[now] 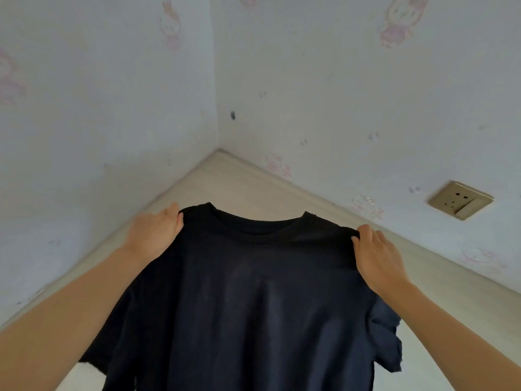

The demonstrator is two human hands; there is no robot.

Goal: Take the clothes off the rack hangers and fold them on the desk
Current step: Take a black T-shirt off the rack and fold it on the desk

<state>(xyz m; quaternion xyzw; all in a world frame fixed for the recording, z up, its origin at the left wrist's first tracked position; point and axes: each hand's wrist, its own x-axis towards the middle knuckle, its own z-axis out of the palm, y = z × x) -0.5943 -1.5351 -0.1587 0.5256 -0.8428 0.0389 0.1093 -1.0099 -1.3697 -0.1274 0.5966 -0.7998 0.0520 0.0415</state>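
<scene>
I saw shirt [253, 292] off hanger | left hand [158, 232], right hand [377, 258] pinched its shoulders over surface [253, 190] | folding not started

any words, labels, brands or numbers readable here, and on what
None can be read.
black t-shirt: plain on the side that shows, no print or tag visible.
wall socket: no marking can be made out.
wallpaper: only faint pink cartoon figures, no lettering.
desk: bare pale surface, no text.
</scene>
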